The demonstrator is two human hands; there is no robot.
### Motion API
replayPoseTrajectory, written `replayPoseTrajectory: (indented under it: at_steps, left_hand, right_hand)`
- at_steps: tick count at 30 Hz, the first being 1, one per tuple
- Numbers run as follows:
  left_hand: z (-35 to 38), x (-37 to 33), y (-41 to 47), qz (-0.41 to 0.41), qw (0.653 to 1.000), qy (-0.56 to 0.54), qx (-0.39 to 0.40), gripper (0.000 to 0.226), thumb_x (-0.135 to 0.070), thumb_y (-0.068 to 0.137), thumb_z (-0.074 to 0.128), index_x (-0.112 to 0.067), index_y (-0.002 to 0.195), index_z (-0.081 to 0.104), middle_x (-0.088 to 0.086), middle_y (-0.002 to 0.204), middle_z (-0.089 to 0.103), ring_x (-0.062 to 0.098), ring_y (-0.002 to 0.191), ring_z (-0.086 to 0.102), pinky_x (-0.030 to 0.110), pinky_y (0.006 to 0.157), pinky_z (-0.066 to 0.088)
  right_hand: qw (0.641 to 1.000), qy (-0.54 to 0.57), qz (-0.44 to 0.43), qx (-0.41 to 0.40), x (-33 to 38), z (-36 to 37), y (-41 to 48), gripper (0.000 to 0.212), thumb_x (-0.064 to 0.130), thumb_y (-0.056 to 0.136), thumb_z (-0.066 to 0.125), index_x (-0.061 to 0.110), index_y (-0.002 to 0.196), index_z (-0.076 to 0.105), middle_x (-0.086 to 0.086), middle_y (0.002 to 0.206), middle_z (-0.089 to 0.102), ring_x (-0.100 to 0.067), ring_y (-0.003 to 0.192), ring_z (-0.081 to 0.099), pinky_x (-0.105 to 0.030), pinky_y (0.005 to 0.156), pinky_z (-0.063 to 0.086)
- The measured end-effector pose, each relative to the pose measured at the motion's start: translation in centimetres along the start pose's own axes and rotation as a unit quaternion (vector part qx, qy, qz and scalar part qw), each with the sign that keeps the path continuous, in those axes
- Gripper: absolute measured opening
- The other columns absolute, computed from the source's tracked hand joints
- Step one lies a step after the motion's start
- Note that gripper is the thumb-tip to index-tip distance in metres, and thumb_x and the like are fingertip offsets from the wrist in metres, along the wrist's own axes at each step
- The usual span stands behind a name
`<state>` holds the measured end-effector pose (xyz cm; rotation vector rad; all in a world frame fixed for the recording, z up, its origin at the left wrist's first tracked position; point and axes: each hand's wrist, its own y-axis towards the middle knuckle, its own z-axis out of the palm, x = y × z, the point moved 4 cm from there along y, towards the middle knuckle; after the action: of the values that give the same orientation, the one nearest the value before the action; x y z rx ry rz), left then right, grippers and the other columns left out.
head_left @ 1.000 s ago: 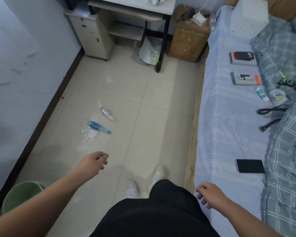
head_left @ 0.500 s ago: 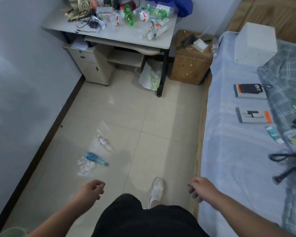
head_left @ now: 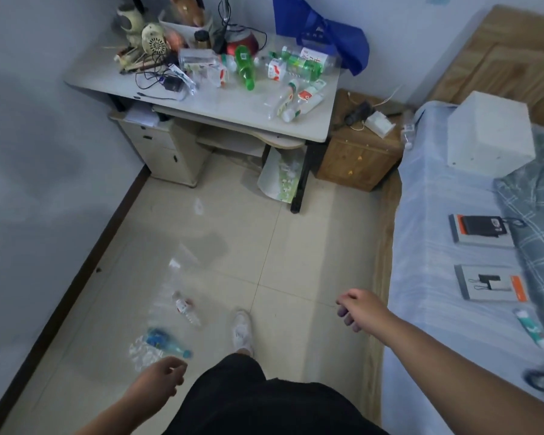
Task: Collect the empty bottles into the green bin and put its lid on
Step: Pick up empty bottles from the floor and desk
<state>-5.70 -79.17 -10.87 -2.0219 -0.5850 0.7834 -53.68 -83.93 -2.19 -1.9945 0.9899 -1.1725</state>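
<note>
Three empty bottles lie on the tiled floor at lower left: a clear one with a red label (head_left: 187, 310), a blue-labelled one with a blue cap (head_left: 165, 342), and a crushed clear one (head_left: 143, 354). Several more bottles lie on the desk (head_left: 220, 102), among them a green bottle (head_left: 245, 67) and a clear one with a red label (head_left: 307, 100). My left hand (head_left: 157, 379) hangs just below the floor bottles, fingers loosely curled, holding nothing. My right hand (head_left: 357, 307) is out beside the bed edge, also without anything in it. The green bin is out of view.
A bed (head_left: 446, 277) with boxes and a plaid blanket fills the right side. A wooden nightstand (head_left: 358, 158) stands between bed and desk. A drawer unit (head_left: 167, 152) sits under the desk's left end. The wall runs along the left.
The view has tilted up and moved forward: the desk top has come into sight and the green bin has dropped out of the frame. Both hands stay low and hold nothing.
</note>
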Motion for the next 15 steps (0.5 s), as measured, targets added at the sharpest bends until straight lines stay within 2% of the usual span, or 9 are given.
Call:
replayPoseTrajectory:
  at_steps: [4, 9, 15]
  left_hand:
    - [-5.8, -10.5, 2.7, 0.058, 0.998, 0.017, 0.003, 0.01, -0.028, 0.097, 0.062, -0.026, 0.092, 0.07, 0.001, 0.082, 0.075, 0.018, 0.063, 0.067, 0.025, 0.051, 0.045]
    - [-12.0, -24.0, 4.5, 0.131, 0.991, 0.022, -0.01, 0.013, -0.023, 0.1, 0.058, -0.016, 0.104, 0.069, 0.009, 0.093, 0.074, 0.021, 0.07, 0.064, 0.023, 0.054, 0.046]
    - [-15.1, -37.2, 7.2, 0.173, 0.984, -0.033, -0.028, 0.017, -0.025, 0.101, 0.056, -0.014, 0.106, 0.068, 0.012, 0.098, 0.073, 0.023, 0.076, 0.063, 0.028, 0.062, 0.045]
  right_hand:
    - [0.999, -0.022, 0.043, 0.004, 0.3, -0.4, 0.9, 0.019, 0.02, 0.096, 0.054, 0.008, 0.096, 0.068, -0.009, 0.077, 0.069, -0.019, 0.055, 0.056, -0.027, 0.048, 0.041]
    - [0.996, -0.006, 0.086, -0.009, 0.0, -1.6, 1.5, 0.019, 0.023, 0.098, 0.055, 0.013, 0.095, 0.07, -0.011, 0.081, 0.073, -0.018, 0.057, 0.061, -0.028, 0.051, 0.048]
    - [0.993, 0.006, 0.12, -0.002, 0.9, -4.4, 5.3, 0.024, 0.023, 0.099, 0.055, 0.004, 0.094, 0.067, -0.011, 0.076, 0.07, -0.021, 0.054, 0.059, -0.028, 0.052, 0.045]
